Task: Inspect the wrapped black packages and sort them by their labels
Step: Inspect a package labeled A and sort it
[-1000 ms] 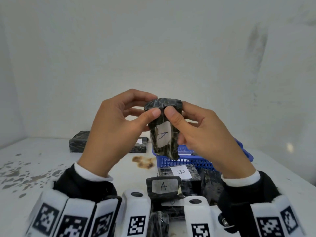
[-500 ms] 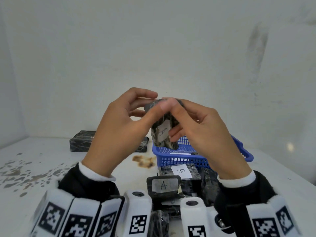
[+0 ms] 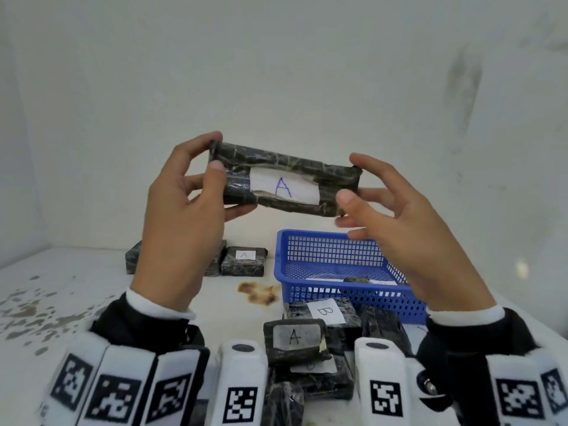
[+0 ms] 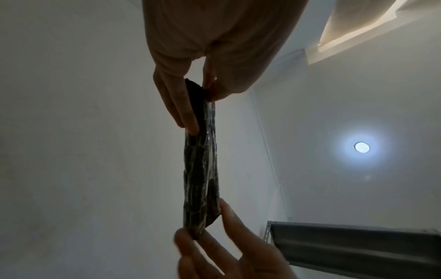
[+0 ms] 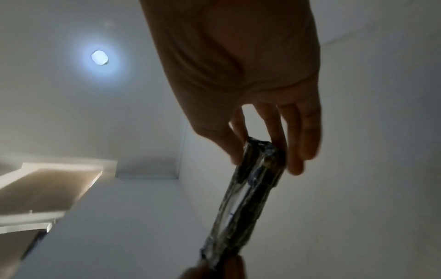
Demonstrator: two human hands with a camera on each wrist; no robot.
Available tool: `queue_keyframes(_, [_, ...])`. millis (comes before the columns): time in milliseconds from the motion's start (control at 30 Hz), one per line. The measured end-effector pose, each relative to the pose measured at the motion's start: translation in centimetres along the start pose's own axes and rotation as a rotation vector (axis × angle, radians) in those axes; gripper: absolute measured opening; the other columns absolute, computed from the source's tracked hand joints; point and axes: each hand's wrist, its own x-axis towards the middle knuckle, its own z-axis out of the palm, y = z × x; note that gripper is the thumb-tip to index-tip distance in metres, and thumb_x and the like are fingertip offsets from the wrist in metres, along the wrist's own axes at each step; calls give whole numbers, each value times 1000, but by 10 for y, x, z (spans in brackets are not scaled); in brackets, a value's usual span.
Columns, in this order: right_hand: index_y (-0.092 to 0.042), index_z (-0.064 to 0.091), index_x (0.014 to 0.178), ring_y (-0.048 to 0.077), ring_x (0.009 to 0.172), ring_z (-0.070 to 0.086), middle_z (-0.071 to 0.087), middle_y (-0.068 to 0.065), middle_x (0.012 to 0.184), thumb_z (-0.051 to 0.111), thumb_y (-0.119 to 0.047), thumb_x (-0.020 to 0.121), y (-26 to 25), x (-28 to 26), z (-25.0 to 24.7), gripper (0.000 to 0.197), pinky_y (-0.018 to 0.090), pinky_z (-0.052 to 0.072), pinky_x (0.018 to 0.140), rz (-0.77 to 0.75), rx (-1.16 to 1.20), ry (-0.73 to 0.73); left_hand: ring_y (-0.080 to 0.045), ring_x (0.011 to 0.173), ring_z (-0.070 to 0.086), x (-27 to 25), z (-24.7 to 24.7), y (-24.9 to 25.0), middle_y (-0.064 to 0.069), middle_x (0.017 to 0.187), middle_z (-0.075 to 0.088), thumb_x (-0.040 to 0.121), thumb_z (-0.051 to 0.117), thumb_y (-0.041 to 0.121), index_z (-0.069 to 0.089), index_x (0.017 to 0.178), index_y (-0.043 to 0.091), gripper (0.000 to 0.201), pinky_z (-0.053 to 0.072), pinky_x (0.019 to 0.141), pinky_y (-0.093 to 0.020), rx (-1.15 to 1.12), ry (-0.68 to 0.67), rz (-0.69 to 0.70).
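Note:
I hold a long black wrapped package [image 3: 276, 159] level in the air above the table, its white label marked "A" facing me. My left hand [image 3: 215, 176] grips its left end, thumb on the front and fingers behind. My right hand [image 3: 349, 198] pinches the right end between the thumb and loosely spread fingers. The left wrist view shows the package [image 4: 200, 169] edge-on between both hands. In the right wrist view the package [image 5: 248, 198] is blurred.
A blue mesh basket [image 3: 322, 238] stands on the white table under my right hand, with something dark and white lying in it. Two black packages, one labelled A [image 3: 244, 261], lie at the back left. A heap of packages labelled A [image 3: 295, 336] and B [image 3: 325, 312] lies nearest me.
The package was upright between my close-set hands. Now it is turned level with the A label facing me, and my hands have spread apart to its two ends.

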Motion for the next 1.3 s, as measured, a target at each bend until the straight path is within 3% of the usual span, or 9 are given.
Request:
queue_keyframes(133, [-35, 60, 127, 12, 66, 71, 69, 3, 102, 65, -12, 95, 0, 0, -7, 39, 23, 57, 66, -49, 104, 46, -4, 75, 70, 1, 0, 1, 12, 74, 74, 100, 49, 14, 56, 125, 22, 27, 58, 76, -27, -88, -45, -99])
queue_keyframes(267, [-38, 62, 124, 3, 60, 63, 68, 0, 102, 69, -25, 91, -2, -1, -7, 36, 21, 52, 67, -50, 107, 25, -9, 67, 69, 0, 0, -1, 3, 82, 74, 94, 60, 19, 54, 126, 17, 32, 58, 80, -33, -15, -75, -143])
queue_keyframes(433, [-31, 67, 105, 20, 83, 74, 74, -7, 95, 76, -28, 83, -2, -1, 3, 24, 34, 60, 82, -86, 64, 10, -13, 72, 73, -6, 4, 2, 2, 95, 74, 67, 76, 42, 59, 108, 18, 51, 58, 80, -42, 157, -136, -100])
queue_keyframes(567, [-25, 63, 98, 14, 85, 73, 73, -15, 88, 77, -32, 81, -2, -2, 7, 23, 20, 57, 77, -115, 30, -9, -16, 72, 73, -6, 4, 0, 2, 91, 74, 59, 78, 51, 58, 107, 19, 61, 59, 70, -44, 171, -109, -93])
queue_keyframes(700, [-29, 64, 96, 45, 95, 64, 70, 0, 94, 70, -40, 87, -8, -5, 9, 15, 56, 52, 91, -158, 4, 4, -11, 62, 67, -6, 2, 1, 5, 83, 72, 59, 74, 54, 59, 102, 23, 55, 49, 52, -28, 152, -60, -91])
queue_keyframes(767, [-29, 65, 96, 47, 96, 63, 70, -1, 94, 69, -39, 89, -9, -6, 8, 13, 59, 51, 90, -167, 0, 4, -10, 59, 65, -5, 3, 2, 6, 80, 71, 62, 72, 54, 59, 101, 22, 51, 46, 50, -25, 144, -57, -106])
queue_keyframes(1000, [-46, 58, 113, 28, 71, 61, 69, 0, 97, 66, -30, 93, -7, -4, -6, 27, 28, 51, 64, -154, 19, -22, -14, 58, 64, -8, 9, -6, 1, 81, 70, 76, 73, 43, 60, 100, 17, 38, 48, 44, -25, 124, -20, -126])
queue_keyframes(1200, [-41, 62, 96, 7, 62, 64, 75, -8, 84, 72, -30, 88, 9, 0, -41, 17, 20, 45, 56, -62, -16, 60, -12, 52, 62, -13, 26, -24, 4, 67, 69, 78, 63, 49, 60, 102, 12, 43, 49, 44, -23, 158, -199, -258])
queue_keyframes(1300, [-37, 65, 98, 10, 63, 67, 76, -3, 80, 73, -26, 89, 34, 8, -55, 16, 24, 51, 54, 42, -12, 133, -12, 59, 66, -5, 34, -40, -1, 83, 70, 87, 56, 51, 56, 107, 14, 42, 53, 50, -24, 306, -280, -341])
